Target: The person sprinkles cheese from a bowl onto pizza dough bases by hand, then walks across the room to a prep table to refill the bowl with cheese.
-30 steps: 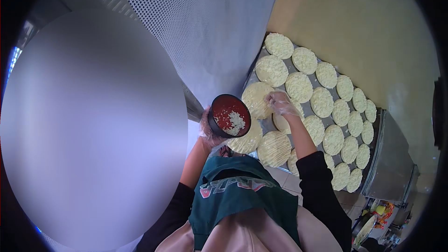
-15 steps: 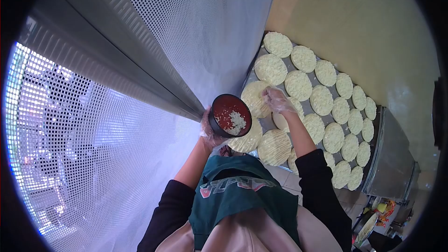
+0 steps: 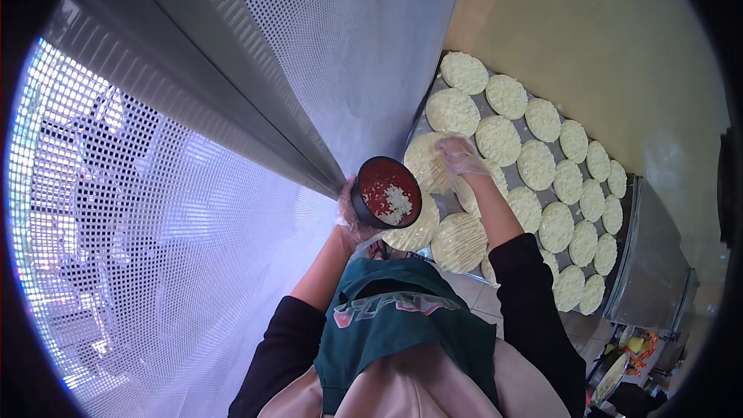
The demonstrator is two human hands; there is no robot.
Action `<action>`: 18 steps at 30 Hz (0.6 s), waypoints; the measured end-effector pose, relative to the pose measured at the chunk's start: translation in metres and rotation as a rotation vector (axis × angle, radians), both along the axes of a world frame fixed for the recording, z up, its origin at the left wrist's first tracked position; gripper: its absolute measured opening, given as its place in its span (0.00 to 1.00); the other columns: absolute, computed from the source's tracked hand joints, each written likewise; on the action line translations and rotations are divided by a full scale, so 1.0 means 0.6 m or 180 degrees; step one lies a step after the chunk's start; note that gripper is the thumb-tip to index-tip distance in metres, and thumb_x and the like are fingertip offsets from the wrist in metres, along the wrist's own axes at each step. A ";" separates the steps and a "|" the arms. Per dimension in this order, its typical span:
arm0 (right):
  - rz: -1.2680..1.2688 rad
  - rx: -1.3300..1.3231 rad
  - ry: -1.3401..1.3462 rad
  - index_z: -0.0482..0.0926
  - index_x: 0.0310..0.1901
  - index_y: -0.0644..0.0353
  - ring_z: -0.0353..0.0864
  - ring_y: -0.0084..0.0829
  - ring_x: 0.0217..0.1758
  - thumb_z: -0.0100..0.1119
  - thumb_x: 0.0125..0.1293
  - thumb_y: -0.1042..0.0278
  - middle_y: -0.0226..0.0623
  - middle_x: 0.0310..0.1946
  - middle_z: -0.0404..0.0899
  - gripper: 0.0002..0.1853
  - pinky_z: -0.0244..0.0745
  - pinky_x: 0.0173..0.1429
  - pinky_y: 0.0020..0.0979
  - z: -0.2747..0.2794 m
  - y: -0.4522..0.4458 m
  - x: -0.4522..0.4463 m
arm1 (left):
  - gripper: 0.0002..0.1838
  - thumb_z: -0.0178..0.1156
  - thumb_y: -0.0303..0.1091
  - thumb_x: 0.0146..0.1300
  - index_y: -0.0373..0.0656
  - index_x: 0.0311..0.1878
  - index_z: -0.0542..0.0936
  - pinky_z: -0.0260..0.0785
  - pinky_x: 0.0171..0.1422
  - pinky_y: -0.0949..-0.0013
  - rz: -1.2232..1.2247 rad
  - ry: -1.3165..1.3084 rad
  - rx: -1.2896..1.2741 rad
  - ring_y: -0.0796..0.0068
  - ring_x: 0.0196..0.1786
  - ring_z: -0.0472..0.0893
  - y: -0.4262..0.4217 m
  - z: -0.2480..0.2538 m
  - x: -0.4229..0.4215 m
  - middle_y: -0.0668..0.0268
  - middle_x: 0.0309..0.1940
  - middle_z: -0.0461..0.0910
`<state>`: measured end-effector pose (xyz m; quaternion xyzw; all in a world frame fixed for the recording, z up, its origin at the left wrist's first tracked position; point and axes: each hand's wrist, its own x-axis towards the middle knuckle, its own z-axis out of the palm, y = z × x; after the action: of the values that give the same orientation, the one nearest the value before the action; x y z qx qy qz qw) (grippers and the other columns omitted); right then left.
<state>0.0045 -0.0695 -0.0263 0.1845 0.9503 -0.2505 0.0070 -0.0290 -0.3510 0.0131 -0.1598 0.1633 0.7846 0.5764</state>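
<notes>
My left hand (image 3: 353, 215), in a clear plastic glove, is wrapped round the side of a bowl (image 3: 373, 174). The bowl is black outside and red inside, and white crumbly shreds (image 3: 397, 205) lie in it, heaped toward the right. Over a flat pale round (image 3: 422, 159), which looks like a dough base, hovers my right hand (image 3: 460, 156), also gloved. Its fingers are bunched and point down; whatever they hold is hidden. Nearer to me lies a round with pale stripes (image 3: 459, 243) across its top, and the round beside it (image 3: 414, 231) is partly behind the bowl.
Several rounds covered in white shreds (image 3: 534, 165) fill a metal tray (image 3: 486, 107) in rows. A tan wall (image 3: 596, 39) stands behind it. To the left hang white mesh sheets (image 3: 232, 263) and a grey post (image 3: 193, 62). A metal box (image 3: 646, 263) stands at the right.
My right hand has shifted slightly and its fingers have turned over the same pale round. The bowl stays in my left hand. The whole view has moved a little.
</notes>
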 end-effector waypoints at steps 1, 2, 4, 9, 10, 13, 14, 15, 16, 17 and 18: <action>0.0005 0.0003 0.0000 0.78 0.31 0.59 0.78 0.47 0.42 0.57 0.52 0.68 0.47 0.35 0.79 0.06 0.72 0.43 0.39 0.002 0.002 0.003 | 0.40 0.48 0.68 0.54 0.53 0.65 0.63 0.53 0.65 0.36 -0.0017 -0.0030 -0.0015 0.49 0.65 0.63 -0.001 -0.003 0.000 0.57 0.64 0.64; 0.0042 0.0039 -0.0095 0.79 0.32 0.59 0.79 0.46 0.42 0.59 0.51 0.67 0.46 0.35 0.79 0.07 0.72 0.43 0.38 0.004 0.006 0.007 | 0.40 0.48 0.68 0.54 0.53 0.65 0.63 0.53 0.65 0.36 -0.0014 -0.0034 -0.0014 0.49 0.65 0.63 -0.002 -0.005 0.001 0.57 0.64 0.64; 0.0077 0.0077 -0.0185 0.79 0.32 0.58 0.79 0.44 0.42 0.60 0.51 0.65 0.46 0.35 0.79 0.09 0.73 0.43 0.37 0.015 0.008 0.011 | 0.40 0.47 0.68 0.55 0.53 0.65 0.63 0.53 0.65 0.37 -0.0007 -0.0055 0.0004 0.50 0.65 0.63 -0.001 -0.005 0.002 0.57 0.64 0.64; 0.0098 -0.0284 0.0029 0.80 0.31 0.59 0.79 0.38 0.36 0.60 0.53 0.65 0.44 0.32 0.79 0.08 0.74 0.46 0.33 0.100 -0.026 0.024 | 0.39 0.45 0.68 0.56 0.52 0.64 0.64 0.53 0.65 0.38 0.0019 0.0007 0.0100 0.51 0.64 0.65 -0.006 0.001 0.007 0.57 0.63 0.65; 0.0150 -0.0884 0.0144 0.80 0.31 0.60 0.79 0.39 0.35 0.60 0.54 0.64 0.42 0.30 0.79 0.08 0.74 0.46 0.34 0.136 -0.050 0.026 | 0.39 0.44 0.69 0.57 0.52 0.64 0.64 0.53 0.66 0.38 0.0023 -0.0045 0.0141 0.51 0.64 0.65 -0.008 0.004 0.007 0.58 0.62 0.66; 0.1130 -0.1561 0.0500 0.79 0.32 0.61 0.78 0.42 0.37 0.56 0.59 0.65 0.41 0.32 0.79 0.08 0.72 0.49 0.38 0.194 -0.130 0.033 | 0.36 0.43 0.63 0.61 0.46 0.63 0.66 0.54 0.66 0.40 -0.0080 -0.0222 0.0171 0.53 0.63 0.67 -0.005 0.010 0.007 0.56 0.60 0.68; 0.1384 -0.1366 0.0760 0.79 0.35 0.61 0.77 0.42 0.40 0.58 0.57 0.65 0.42 0.34 0.78 0.09 0.71 0.51 0.38 0.187 -0.159 0.033 | 0.36 0.43 0.63 0.61 0.46 0.63 0.66 0.54 0.66 0.40 -0.0098 -0.0222 0.0163 0.53 0.63 0.67 -0.002 0.013 0.010 0.56 0.60 0.68; 0.1637 -0.1150 0.1024 0.78 0.37 0.62 0.76 0.41 0.44 0.59 0.56 0.64 0.42 0.36 0.77 0.11 0.70 0.52 0.38 0.176 -0.183 0.037 | 0.35 0.43 0.62 0.61 0.45 0.62 0.66 0.55 0.65 0.41 -0.0195 -0.0027 -0.0047 0.53 0.62 0.67 0.003 0.018 0.011 0.56 0.59 0.69; 0.1625 -0.1142 0.1035 0.78 0.37 0.62 0.76 0.41 0.44 0.59 0.56 0.64 0.42 0.36 0.77 0.11 0.70 0.52 0.38 0.160 -0.199 0.051 | 0.34 0.44 0.61 0.61 0.44 0.62 0.67 0.56 0.65 0.42 -0.0288 0.0169 -0.0257 0.54 0.61 0.68 0.007 0.023 0.013 0.56 0.59 0.70; 0.2049 -0.1039 0.0912 0.77 0.40 0.61 0.75 0.43 0.45 0.58 0.56 0.63 0.43 0.38 0.76 0.13 0.69 0.52 0.40 0.140 -0.217 0.066 | 0.34 0.45 0.60 0.60 0.44 0.62 0.67 0.56 0.65 0.44 -0.0366 0.1066 -0.0194 0.54 0.61 0.69 0.004 0.022 0.014 0.56 0.58 0.71; 0.2479 -0.0932 0.0779 0.75 0.44 0.61 0.74 0.46 0.46 0.57 0.56 0.62 0.44 0.40 0.75 0.16 0.68 0.52 0.42 0.138 -0.227 0.070 | 0.33 0.45 0.59 0.60 0.44 0.61 0.68 0.57 0.65 0.45 -0.0356 0.1945 -0.0202 0.53 0.60 0.69 0.001 0.020 0.016 0.56 0.57 0.71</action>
<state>0.0462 -0.2057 0.0566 -0.2219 0.8973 -0.3814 0.0143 -0.0194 -0.3507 0.0254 0.0746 0.3620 0.7579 0.5376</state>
